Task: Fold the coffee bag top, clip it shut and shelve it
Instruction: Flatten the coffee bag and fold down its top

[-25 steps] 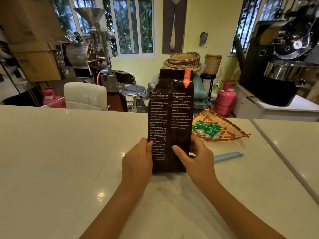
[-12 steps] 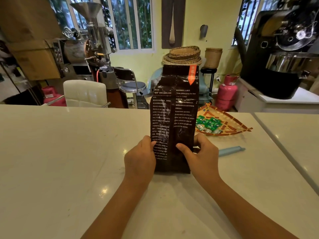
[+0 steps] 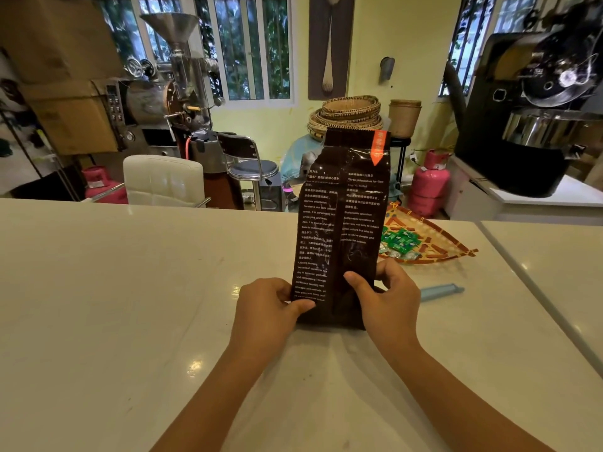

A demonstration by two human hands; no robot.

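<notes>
White glossy counter (image 3: 130, 305) fills the lower frame, w/ ceiling-light glints on it. A seam runs diagonally at right, splitting off a second slab (image 3: 554, 256). Behind the far edge: white chair (image 3: 163, 181), black stool (image 3: 251, 164), metal roaster (image 3: 163, 93) w/ funnel hopper, stacked boxes (image 3: 62, 76) at left, pink gas cylinder (image 3: 429, 184), woven baskets (image 3: 349, 114), big black roaster (image 3: 535, 119) at right. Yellow wall, barred windows w/ greenery outside.

Left half of counter is bare, lots of free room there & in front near the arms. Right of centre is busier: fan-shaped woven tray (image 3: 437, 239) holding green packets (image 3: 399, 241), near the far edge; blue clip (image 3: 440, 291) lying flat, just beside the right hand & short of the seam.

Bag (image 3: 342, 230) stands upright on the counter, mid-frame, slightly right of centre. Dark brown, shiny, creased, white print in two columns, orange tab (image 3: 378, 146) at upper right. Top is flat & unfolded, sticking straight up.

Left hand (image 3: 267, 308) grips the bag's lower left edge, thumb on the front face. Right hand (image 3: 388, 298) grips the lower right edge, thumb across the front, fingers round the side. Both closed on the bag near its base.
</notes>
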